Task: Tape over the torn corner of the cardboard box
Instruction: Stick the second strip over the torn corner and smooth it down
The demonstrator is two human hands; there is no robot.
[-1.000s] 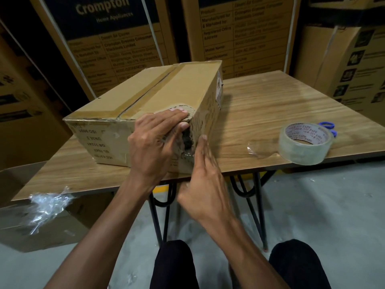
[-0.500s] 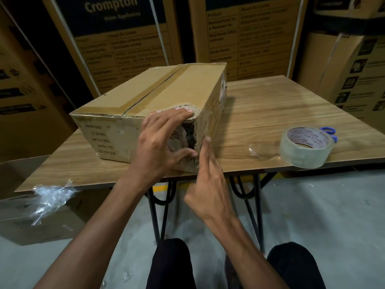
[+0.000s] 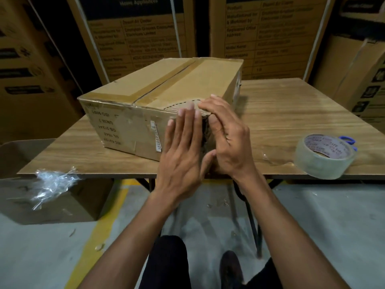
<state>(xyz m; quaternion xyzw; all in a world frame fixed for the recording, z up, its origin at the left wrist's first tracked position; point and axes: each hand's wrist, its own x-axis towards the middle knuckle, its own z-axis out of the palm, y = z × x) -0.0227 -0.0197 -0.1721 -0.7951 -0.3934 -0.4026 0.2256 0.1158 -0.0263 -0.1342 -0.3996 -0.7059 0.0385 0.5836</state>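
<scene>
On the wooden table (image 3: 291, 105), a cardboard box (image 3: 166, 97) sat left of centre. Left hand (image 3: 183, 151) lay flat and right hand (image 3: 227, 140) cupped its torn near corner (image 3: 205, 130), neither gripping anything. Firm outward smoothing would likely seat tape best. Tape roll (image 3: 323, 156) rested well right.

On the near face of the cardboard box (image 3: 125, 130), centre left of the frame, I read upside-down print in a column: "ISO 9001" and, below it, "UL 1642"; the other lines blur. On the tall carton (image 3: 133, 38) at upper centre I read "Home Appliances" in pale letters on a dark band. The carton to its right (image 3: 260, 28) carries a table with "Model Name" and "Address" legible. Red lettering circles the tape roll (image 3: 325, 155) at right; I can only make out "TAPE".
</scene>
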